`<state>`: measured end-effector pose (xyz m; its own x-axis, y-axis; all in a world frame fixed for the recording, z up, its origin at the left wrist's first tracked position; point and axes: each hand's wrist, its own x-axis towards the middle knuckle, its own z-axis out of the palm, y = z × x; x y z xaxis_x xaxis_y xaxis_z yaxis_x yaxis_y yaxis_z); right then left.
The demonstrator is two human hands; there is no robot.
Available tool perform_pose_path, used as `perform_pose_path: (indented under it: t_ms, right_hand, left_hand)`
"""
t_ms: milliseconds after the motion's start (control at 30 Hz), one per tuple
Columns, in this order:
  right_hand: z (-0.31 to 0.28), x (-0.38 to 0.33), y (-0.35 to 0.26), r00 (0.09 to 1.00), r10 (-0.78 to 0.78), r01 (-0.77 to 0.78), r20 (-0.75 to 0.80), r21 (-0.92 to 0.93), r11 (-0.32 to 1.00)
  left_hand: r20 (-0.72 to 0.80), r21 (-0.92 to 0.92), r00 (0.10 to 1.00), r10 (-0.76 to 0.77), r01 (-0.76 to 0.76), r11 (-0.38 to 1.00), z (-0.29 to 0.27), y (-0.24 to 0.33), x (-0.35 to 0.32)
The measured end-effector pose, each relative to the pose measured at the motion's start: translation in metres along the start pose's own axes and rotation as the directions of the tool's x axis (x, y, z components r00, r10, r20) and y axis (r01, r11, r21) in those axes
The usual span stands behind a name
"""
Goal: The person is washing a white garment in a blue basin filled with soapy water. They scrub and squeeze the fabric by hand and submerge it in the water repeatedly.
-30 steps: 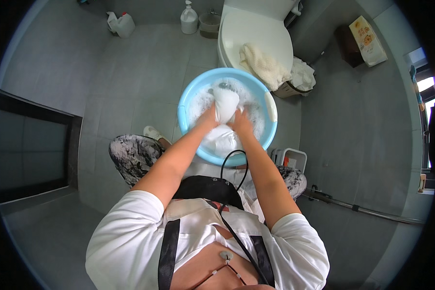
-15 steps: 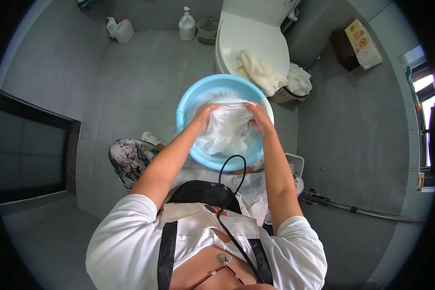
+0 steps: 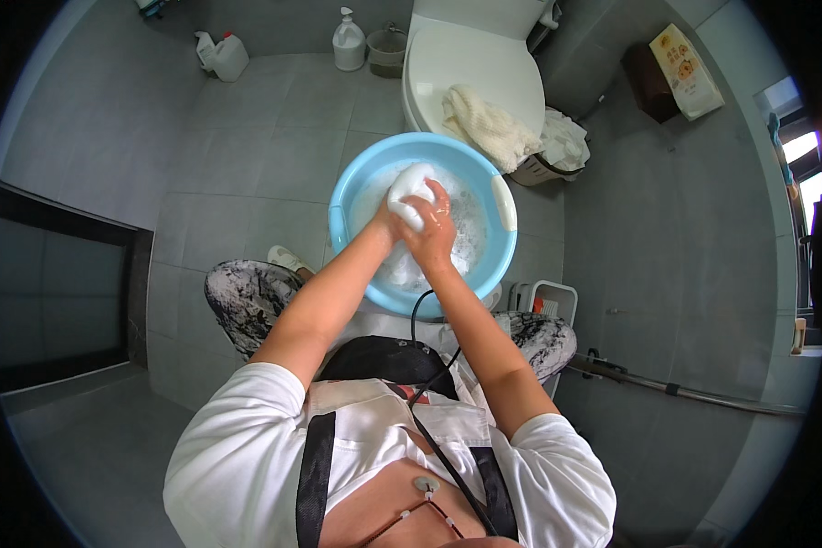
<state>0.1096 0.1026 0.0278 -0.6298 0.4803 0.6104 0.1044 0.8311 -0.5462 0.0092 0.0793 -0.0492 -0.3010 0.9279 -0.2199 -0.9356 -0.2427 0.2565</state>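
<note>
A light blue round basin [image 3: 347, 196] of foamy water stands in front of me on the floor. Over its middle, a wet white cloth [image 3: 413, 190] is bunched up between my hands. My left hand [image 3: 388, 219] grips the bundle from the left, its fingers mostly hidden behind the cloth. Wet and foamy, my right hand [image 3: 434, 230] presses the cloth from the right with curled fingers. Lower parts of the cloth [image 3: 406, 267] hang into the suds between my wrists.
A white toilet [image 3: 470, 68] is beyond the basin, with a cream towel [image 3: 489, 132] draped on its lid. Beside it sits a filled bin [image 3: 562, 151]. A pump bottle [image 3: 348, 41], a small bucket [image 3: 386, 53] and a white jug [image 3: 224, 57] line the far wall. A black cable [image 3: 443, 370] crosses my lap.
The cloth, held spread between two separated hands before, is now bunched together. My right hand has moved left to meet my left hand over the basin.
</note>
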Motion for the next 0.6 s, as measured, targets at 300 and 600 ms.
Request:
perform_pose_path:
  t_ms: [300, 600]
  right_hand:
    - [0.01, -0.001, 0.071, 0.498, 0.678, -0.695, 0.541, 0.716, -0.062]
    - [0.008, -0.013, 0.116, 0.575, 0.755, -0.767, 0.315, 0.529, 0.363]
  left_hand:
    - [-0.312, 0.01, 0.938, -0.153, 0.165, 0.986, 0.045, -0.015, -0.02]
    - [-0.474, 0.47, 0.842, 0.258, -0.006, 0.883, 0.007, 0.01, -0.011]
